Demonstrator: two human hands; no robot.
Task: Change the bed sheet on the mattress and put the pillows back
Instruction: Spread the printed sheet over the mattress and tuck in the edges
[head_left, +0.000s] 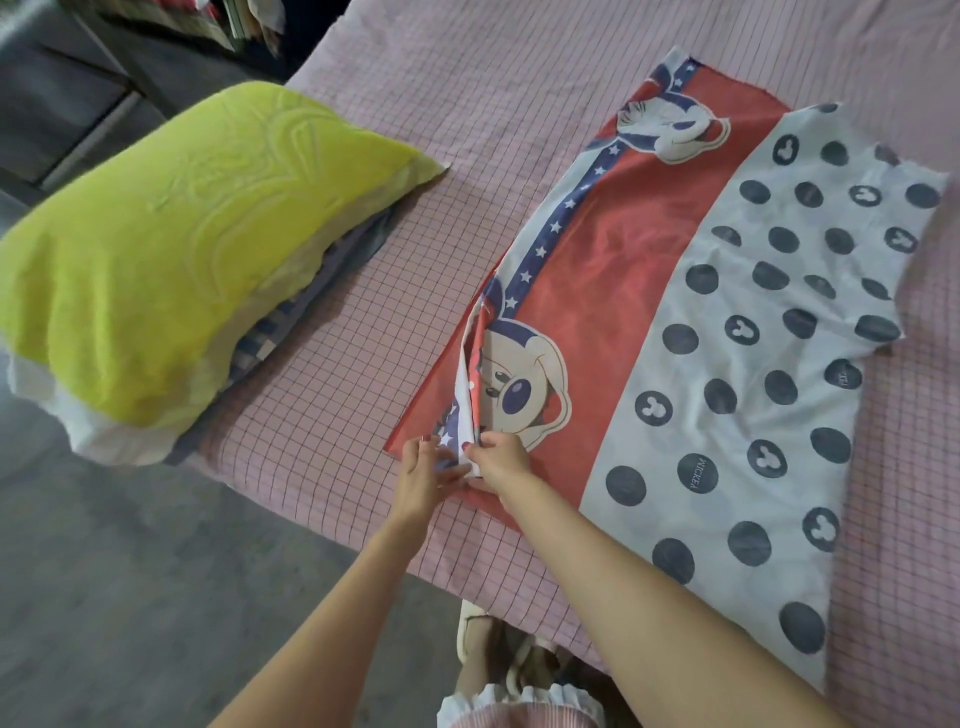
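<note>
Pillowcase fabric, printed with cartoon mice on a red band and dark dots on white, is lying flat across the pink checked bed sheet, filling the picture from about one o'clock down to five o'clock. Both hands are working at its near-left corner, at roughly six o'clock of the red band, where an overlapping flap is standing up in a soft ridge. The left hand is resting on the lower layer with fingers fairly straight, pressing it against the mattress, though whether its fingertips are tucking under the flap I cannot tell. The right hand is pinching the flap's edge between curled fingers and thumb, lifting it slightly.

At nine o'clock a pillow in a yellow-green textured cover is sitting on the sheet near the bed's edge, well apart from the printed cloth, with a white and a striped layer showing beneath it.

Judging by how it is draping and creasing, the printed cloth is thin, light and limp, probably a little slick, so it is likely slipping from a loose hold and offering no stiffness of its own. Gripping right at the hemmed edges of the opening, one hand per layer, looks like the soundest place for spreading it.
</note>
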